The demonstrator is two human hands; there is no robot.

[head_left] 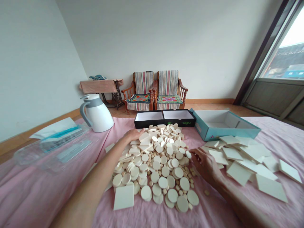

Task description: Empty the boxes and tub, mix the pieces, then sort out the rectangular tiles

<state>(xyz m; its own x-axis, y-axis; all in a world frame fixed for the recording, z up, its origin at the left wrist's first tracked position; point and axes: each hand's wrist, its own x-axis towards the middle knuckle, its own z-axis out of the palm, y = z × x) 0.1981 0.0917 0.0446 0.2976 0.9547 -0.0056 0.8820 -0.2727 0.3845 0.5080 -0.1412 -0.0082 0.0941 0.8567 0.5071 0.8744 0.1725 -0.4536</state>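
A big heap of pale wooden discs [156,165], mixed with small wooden cubes and some square tiles, covers the middle of the pink cloth. At the heap's far left edge lies my left hand [135,135], fingers stretched out against a square wooden tile [144,136]; part of the fingers is hidden. My right hand [201,160] is at the heap's right side, its fingers curled and the tips pinched at a round wooden disc [188,154]. A single square tile [123,197] lies at the heap's near left corner.
Square wooden tiles [257,152] are piled on the right, against a light blue box [223,133]. A black box with two compartments [166,119] stands behind the heap. On the left are a white jug [101,117] and clear plastic packaging [59,152]. Two chairs [154,91] stand beyond.
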